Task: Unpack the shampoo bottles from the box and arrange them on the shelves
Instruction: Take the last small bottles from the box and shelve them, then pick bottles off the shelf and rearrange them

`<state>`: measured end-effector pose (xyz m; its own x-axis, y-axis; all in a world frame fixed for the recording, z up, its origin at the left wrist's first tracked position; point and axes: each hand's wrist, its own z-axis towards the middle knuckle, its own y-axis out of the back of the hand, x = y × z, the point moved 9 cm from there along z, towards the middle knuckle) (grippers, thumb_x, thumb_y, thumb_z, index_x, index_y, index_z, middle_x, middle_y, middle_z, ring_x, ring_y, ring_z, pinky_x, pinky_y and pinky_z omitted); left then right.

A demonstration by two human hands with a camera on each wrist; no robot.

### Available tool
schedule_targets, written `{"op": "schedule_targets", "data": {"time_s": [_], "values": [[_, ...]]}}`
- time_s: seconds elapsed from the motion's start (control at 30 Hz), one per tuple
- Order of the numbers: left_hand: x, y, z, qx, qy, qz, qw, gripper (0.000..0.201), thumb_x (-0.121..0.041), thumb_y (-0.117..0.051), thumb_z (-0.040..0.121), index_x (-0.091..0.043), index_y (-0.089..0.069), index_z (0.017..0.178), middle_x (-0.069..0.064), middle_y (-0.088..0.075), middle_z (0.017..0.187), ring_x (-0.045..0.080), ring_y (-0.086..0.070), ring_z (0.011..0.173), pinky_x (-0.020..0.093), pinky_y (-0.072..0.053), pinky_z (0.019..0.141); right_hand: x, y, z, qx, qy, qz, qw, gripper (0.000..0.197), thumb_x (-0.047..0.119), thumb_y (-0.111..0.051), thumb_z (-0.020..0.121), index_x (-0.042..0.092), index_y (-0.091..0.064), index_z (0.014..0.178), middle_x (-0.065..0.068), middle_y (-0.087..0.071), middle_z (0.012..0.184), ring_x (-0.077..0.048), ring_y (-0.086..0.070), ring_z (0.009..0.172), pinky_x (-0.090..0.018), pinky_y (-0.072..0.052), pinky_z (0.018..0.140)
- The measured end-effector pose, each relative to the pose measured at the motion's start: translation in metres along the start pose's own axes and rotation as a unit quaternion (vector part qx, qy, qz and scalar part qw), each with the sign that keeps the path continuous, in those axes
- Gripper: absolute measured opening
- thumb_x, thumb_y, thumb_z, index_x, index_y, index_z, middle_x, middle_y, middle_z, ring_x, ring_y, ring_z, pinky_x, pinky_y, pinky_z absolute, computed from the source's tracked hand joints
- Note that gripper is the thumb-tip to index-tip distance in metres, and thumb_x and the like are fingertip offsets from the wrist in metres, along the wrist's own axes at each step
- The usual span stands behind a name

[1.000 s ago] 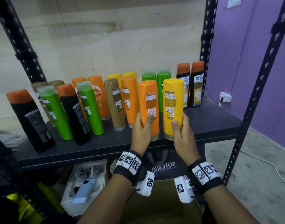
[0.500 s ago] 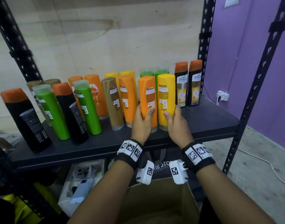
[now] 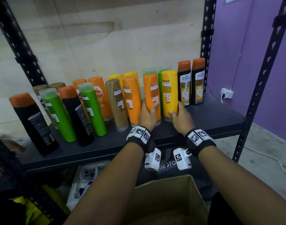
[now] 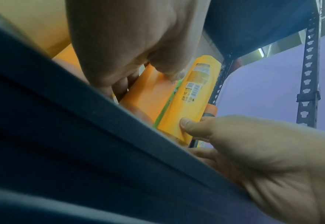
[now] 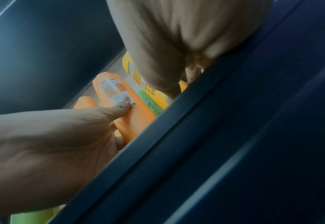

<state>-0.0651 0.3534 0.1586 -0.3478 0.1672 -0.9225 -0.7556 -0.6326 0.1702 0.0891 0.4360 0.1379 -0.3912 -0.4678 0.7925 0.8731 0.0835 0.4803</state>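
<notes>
Shelf (image 3: 212, 117): a crowded row of bottles, black, green, gold, orange and yellow.
Box (image 3: 168, 200): open below the shelf edge; its inside is hard to see.
Change: over the last second both bottles have been pushed back and lowered into the row, their clear caps now down on the shelf; placing looks nearly done.
Left hand (image 3: 147, 115): wrapped around the lower part of the orange bottle (image 3: 152, 95), thumb across its front.
Right hand (image 3: 181, 118): gripping the yellow bottle (image 3: 169, 93) near its base, thumb on its front; the two bottles stand just beside each other.
</notes>
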Motion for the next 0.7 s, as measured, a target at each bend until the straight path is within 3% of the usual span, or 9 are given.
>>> {"op": "schedule_targets", "data": {"time_s": [0.17,0.3,0.57,0.7], "values": [[-0.001,-0.004,0.005,0.010,0.016,0.008,1.000,0.054,-0.042,-0.055,0.104,-0.022,-0.040,0.152,0.006,-0.055,0.147,0.030,-0.052,0.134,0.032,-0.037,0.101,-0.005,-0.003,0.000,-0.006,-0.022,-0.032,0.999,0.049,0.031,-0.054,0.105,0.018,-0.037,0.150,-0.014,-0.058,0.140,-0.037,-0.057,0.124,-0.044,-0.046,0.093],[0.001,-0.004,0.006,0.010,0.020,0.007,1.000,0.055,-0.042,-0.056,0.104,-0.022,-0.040,0.152,0.006,-0.055,0.148,0.030,-0.052,0.135,0.036,-0.040,0.105,-0.005,-0.004,0.000,-0.010,-0.022,-0.034,0.999,0.048,0.030,-0.054,0.105,0.017,-0.038,0.149,-0.013,-0.057,0.140,-0.036,-0.057,0.124,-0.046,-0.047,0.095],[0.003,-0.003,0.004,0.007,0.021,0.014,1.000,0.054,-0.044,-0.057,0.103,-0.021,-0.043,0.150,0.006,-0.056,0.146,0.029,-0.053,0.133,0.033,-0.039,0.100,-0.001,-0.001,-0.005,-0.027,-0.019,-0.054,0.998,0.052,0.033,-0.056,0.103,0.015,-0.040,0.149,-0.014,-0.052,0.140,-0.034,-0.055,0.125,-0.046,-0.047,0.097],[0.013,-0.002,-0.004,0.008,0.033,0.047,0.998,0.050,-0.040,-0.057,0.104,-0.016,-0.050,0.147,0.006,-0.060,0.142,0.029,-0.056,0.131,0.034,-0.042,0.104,-0.006,0.006,-0.010,-0.037,-0.016,-0.019,0.999,0.051,0.032,-0.059,0.101,0.017,-0.045,0.148,-0.008,-0.054,0.143,-0.028,-0.056,0.126,-0.044,-0.049,0.100]]}}
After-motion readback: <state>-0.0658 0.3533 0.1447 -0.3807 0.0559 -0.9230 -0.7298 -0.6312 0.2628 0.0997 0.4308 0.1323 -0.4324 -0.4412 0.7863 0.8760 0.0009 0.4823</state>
